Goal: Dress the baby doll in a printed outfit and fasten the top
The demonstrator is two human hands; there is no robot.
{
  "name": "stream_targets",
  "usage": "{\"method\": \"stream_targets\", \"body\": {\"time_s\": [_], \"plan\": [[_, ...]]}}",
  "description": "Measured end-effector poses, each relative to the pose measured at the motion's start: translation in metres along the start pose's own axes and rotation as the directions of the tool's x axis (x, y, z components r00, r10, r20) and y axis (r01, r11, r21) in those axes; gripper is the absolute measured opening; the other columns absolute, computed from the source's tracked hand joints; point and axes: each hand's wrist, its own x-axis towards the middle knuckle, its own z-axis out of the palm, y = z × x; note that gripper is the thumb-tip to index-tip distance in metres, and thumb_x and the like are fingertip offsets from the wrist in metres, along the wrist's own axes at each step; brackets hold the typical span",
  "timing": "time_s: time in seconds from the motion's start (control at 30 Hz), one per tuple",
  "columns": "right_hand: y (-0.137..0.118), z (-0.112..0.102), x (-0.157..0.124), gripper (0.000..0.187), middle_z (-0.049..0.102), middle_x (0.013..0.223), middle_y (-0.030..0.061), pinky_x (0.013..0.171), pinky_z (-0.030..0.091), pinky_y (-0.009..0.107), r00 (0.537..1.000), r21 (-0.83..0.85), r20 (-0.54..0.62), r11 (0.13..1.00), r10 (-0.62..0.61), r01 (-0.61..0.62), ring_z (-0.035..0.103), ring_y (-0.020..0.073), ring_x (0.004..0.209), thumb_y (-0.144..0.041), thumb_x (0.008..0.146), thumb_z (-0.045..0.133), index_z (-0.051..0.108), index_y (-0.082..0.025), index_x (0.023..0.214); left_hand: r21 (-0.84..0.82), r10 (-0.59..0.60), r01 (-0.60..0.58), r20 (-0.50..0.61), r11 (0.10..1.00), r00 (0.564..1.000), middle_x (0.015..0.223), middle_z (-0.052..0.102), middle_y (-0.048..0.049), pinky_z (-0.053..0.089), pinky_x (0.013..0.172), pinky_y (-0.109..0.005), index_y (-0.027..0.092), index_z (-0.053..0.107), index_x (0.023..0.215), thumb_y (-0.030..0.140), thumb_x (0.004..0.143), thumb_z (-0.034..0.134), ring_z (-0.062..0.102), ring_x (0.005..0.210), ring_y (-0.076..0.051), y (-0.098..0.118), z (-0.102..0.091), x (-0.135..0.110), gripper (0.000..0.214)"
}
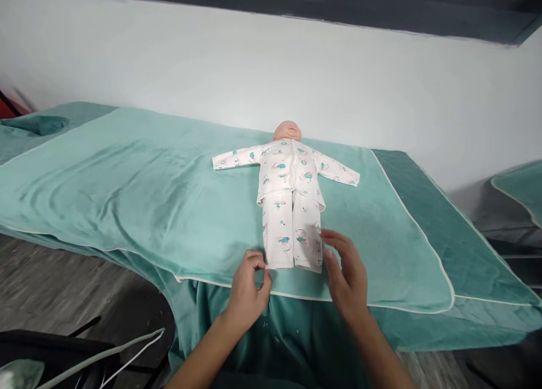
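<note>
A baby doll (287,130) lies on its back, its arms spread, dressed in a white printed long-sleeved top (292,166). White printed trousers (279,231) extend from under the top toward me, both legs straight and side by side. At the lower left corner of the hem, the thumb and forefinger of my left hand (250,284) come together in a pinch on the cloth. My right hand (346,273) is beside the outer edge of the other trouser leg, fingers apart and fingertips close to the fabric. The doll's hands and feet are hidden by the clothes.
A light green blanket (169,180) with white piping covers the darker green padded bed (427,208). Behind it rises a white wall (254,67). At lower left stand a black chair-like object (51,344) and a pale cable (105,352). Another green cloth (523,191) shows at right.
</note>
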Motion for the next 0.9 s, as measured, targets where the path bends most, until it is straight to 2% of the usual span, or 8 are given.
{"method": "stream_targets", "body": {"time_s": [0.1,0.3,0.4,0.53,0.6,0.7,0.8,0.9], "plan": [[0.005,0.000,0.017,0.014,0.068,0.105,0.0070,0.087,0.052,0.038,0.996,0.025,-0.043,0.997,0.074,-0.073,0.064,0.0220,0.100,-0.031,0.098,0.054,0.065,-0.023,0.098,-0.057,-0.035,0.033,-0.034,0.998,0.999,0.096,0.055,-0.0048,0.049,0.078,-0.038,0.029,0.048,0.097,0.013,0.083,0.056,0.059,0.090,-0.022,-0.001,-0.009,0.007,0.023],[0.010,0.005,0.014,0.040,0.056,0.063,-0.0005,0.059,0.040,0.029,0.960,-0.006,0.207,0.981,0.190,-0.193,0.051,0.0141,0.060,-0.042,0.099,0.049,0.058,-0.020,0.067,-0.224,-0.242,0.206,-0.145,0.953,0.960,0.112,0.061,-0.0067,0.049,0.092,-0.037,0.026,0.056,0.102,0.028,0.088,0.061,0.061,0.108,-0.021,-0.013,-0.021,0.051,0.015],[0.029,0.004,0.034,0.039,0.057,0.063,-0.0011,0.062,0.041,0.029,0.942,0.019,0.054,0.943,0.331,-0.333,0.053,0.0151,0.062,-0.048,0.097,0.051,0.059,-0.021,0.069,-0.375,-0.374,0.309,-0.115,0.874,0.920,0.119,0.065,-0.0061,0.048,0.101,-0.036,0.024,0.061,0.105,0.035,0.085,0.067,0.061,0.115,-0.020,-0.020,-0.022,0.093,0.023],[0.070,0.014,0.098,0.029,0.071,0.094,0.0053,0.084,0.048,0.034,0.851,0.155,-0.125,0.858,0.509,-0.490,0.064,0.0223,0.091,-0.047,0.086,0.063,0.065,-0.020,0.097,-0.647,-0.508,0.434,0.083,0.627,0.857,0.124,0.066,-0.0090,0.052,0.101,-0.037,0.021,0.062,0.112,0.039,0.082,0.072,0.065,0.112,-0.020,-0.025,-0.008,0.154,0.037],[0.087,0.024,0.131,0.030,0.073,0.100,0.0082,0.088,0.049,0.038,0.808,0.244,-0.041,0.790,0.587,-0.562,0.065,0.0254,0.096,-0.046,0.083,0.066,0.067,-0.018,0.093,-0.697,-0.516,0.480,0.182,0.532,0.837,0.121,0.068,-0.0109,0.054,0.096,-0.037,0.018,0.062,0.115,0.039,0.079,0.075,0.068,0.105,-0.021,-0.025,0.002,0.178,0.043],[0.099,0.041,0.163,0.033,0.075,0.095,0.0090,0.088,0.051,0.040,0.809,0.313,0.109,0.752,0.578,-0.580,0.065,0.0281,0.095,-0.049,0.079,0.070,0.071,-0.016,0.083,-0.702,-0.469,0.529,0.306,0.477,0.829,0.119,0.070,-0.0129,0.055,0.092,-0.039,0.015,0.063,0.118,0.034,0.071,0.082,0.069,0.101,-0.024,-0.023,0.016,0.201,0.053],[0.102,0.054,0.175,0.038,0.077,0.101,0.0068,0.088,0.053,0.039,0.828,0.432,0.228,0.709,0.512,-0.557,0.067,0.0262,0.097,-0.053,0.082,0.065,0.074,-0.018,0.092,-0.712,-0.472,0.512,0.282,0.481,0.835,0.118,0.072,-0.0123,0.055,0.088,-0.038,0.015,0.064,0.119,0.026,0.062,0.085,0.070,0.096,-0.025,-0.022,0.023,0.215,0.062],[0.106,0.059,0.177,0.036,0.076,0.109,0.0045,0.093,0.053,0.038,0.844,0.609,0.340,0.587,0.414,-0.533,0.067,0.0244,0.104,-0.051,0.081,0.069,0.073,-0.021,0.102,-0.737,-0.475,0.474,0.234,0.483,0.848,0.113,0.073,-0.0112,0.055,0.082,-0.035,0.014,0.064,0.120,0.021,0.059,0.083,0.070,0.090,-0.023,-0.023,0.028,0.227,0.064]]}}
